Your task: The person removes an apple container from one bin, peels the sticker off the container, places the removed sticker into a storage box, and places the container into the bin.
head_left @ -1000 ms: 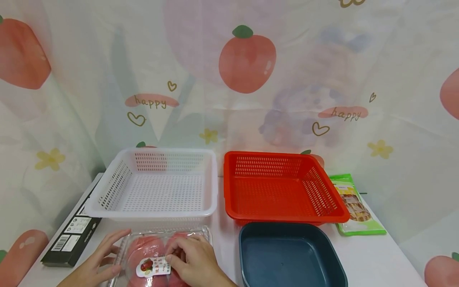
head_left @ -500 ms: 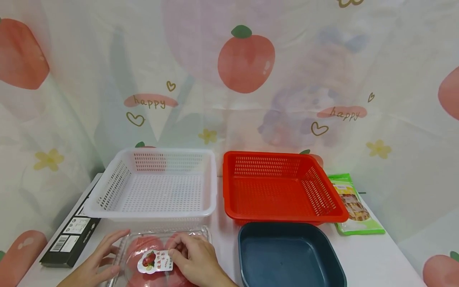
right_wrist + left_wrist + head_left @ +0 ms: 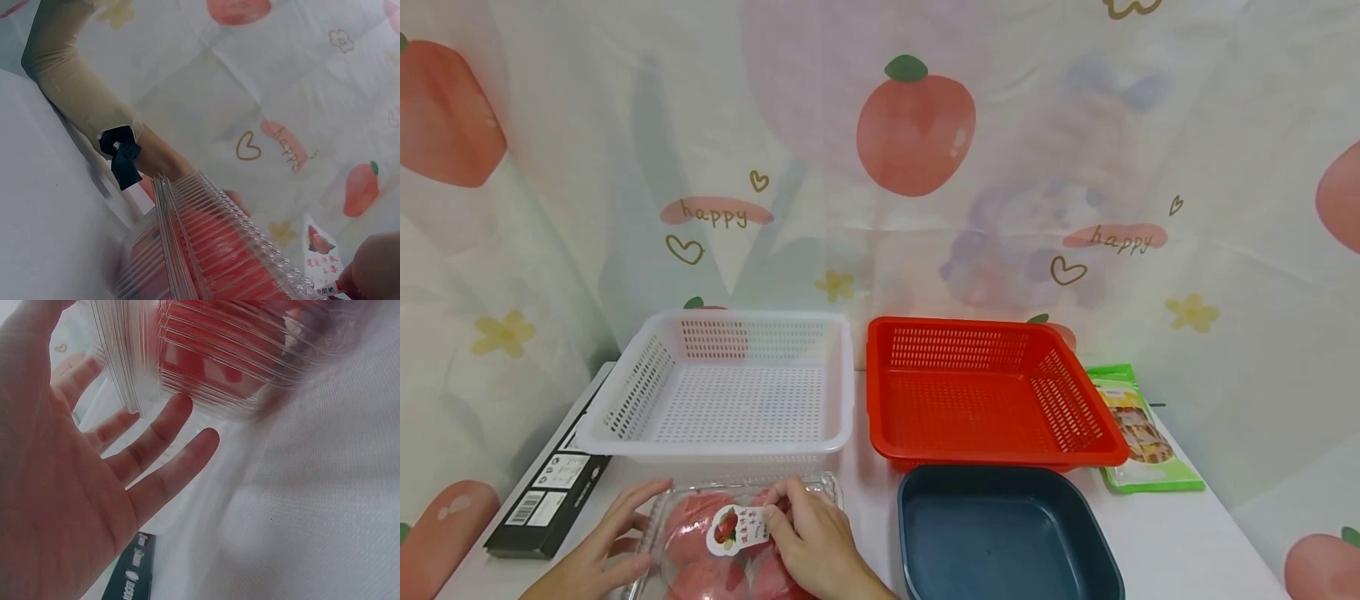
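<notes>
A clear plastic clamshell box (image 3: 657, 533) of round red fruit (image 3: 700, 575) stands at the near left in the head view. My right hand (image 3: 816, 537) pinches the right end of a white label (image 3: 724, 535) with a fruit picture on it. In the right wrist view this label (image 3: 320, 256) stands up off the lid. Along the box's left side rests my left hand (image 3: 606, 542), its fingers spread. The left wrist view shows these fingers (image 3: 181, 472) extended, fingertips at or close to the ribbed box wall (image 3: 212, 369); some contact points are hidden.
Behind the box is a white perforated basket (image 3: 715, 447), with a red basket (image 3: 992, 458) to its right. A dark blue tub (image 3: 1000, 542) stands right of my hands. A black carton (image 3: 546, 508) lies at left, a green food packet (image 3: 1150, 442) at far right.
The label has shifted up and to the right over the lid and tilted, following my right hand's pinch. My left hand and the box look still.
</notes>
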Action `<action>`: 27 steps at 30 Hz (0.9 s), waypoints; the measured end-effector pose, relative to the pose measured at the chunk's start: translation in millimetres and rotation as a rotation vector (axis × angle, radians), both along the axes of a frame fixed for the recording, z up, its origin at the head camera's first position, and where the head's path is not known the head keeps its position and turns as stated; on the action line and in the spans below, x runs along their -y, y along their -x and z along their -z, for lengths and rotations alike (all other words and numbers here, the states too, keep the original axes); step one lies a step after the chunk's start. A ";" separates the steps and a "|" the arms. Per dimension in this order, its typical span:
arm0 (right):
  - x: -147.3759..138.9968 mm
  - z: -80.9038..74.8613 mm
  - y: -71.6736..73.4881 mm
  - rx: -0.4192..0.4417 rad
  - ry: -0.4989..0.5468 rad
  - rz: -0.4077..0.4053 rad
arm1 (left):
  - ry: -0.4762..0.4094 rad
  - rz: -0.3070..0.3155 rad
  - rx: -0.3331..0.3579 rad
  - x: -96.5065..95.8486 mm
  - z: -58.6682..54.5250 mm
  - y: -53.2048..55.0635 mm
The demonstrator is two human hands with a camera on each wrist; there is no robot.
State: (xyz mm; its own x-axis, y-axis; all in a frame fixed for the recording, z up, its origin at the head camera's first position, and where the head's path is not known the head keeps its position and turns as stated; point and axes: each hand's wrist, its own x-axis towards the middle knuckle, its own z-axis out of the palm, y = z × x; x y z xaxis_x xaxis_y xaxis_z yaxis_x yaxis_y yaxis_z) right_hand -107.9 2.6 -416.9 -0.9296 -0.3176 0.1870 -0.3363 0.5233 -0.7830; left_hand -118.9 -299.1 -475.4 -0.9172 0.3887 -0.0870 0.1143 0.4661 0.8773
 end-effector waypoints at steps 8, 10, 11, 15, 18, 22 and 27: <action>0.5 0.5 -0.5 -0.038 -0.006 -0.001 | 0.013 0.000 0.055 1.7 1.6 1.5; 0.3 0.2 -0.6 -0.032 -0.004 -0.005 | 0.018 -0.003 0.067 2.1 1.9 1.6; 0.1 0.0 -0.3 -0.021 -0.002 -0.008 | 0.022 -0.005 0.076 2.3 1.9 1.6; -0.1 0.1 -0.1 -0.005 -0.004 -0.010 | 0.028 -0.010 0.105 3.0 1.4 2.1; 0.3 0.3 -0.4 -0.012 -0.008 -0.008 | 0.028 -0.009 0.108 3.4 1.4 2.2; 0.5 0.5 -0.8 -0.033 -0.003 -0.013 | 0.028 -0.007 0.100 3.1 1.2 2.0; 0.1 1.5 -0.5 -0.030 0.030 -0.030 | 0.029 -0.011 0.085 1.8 1.0 2.1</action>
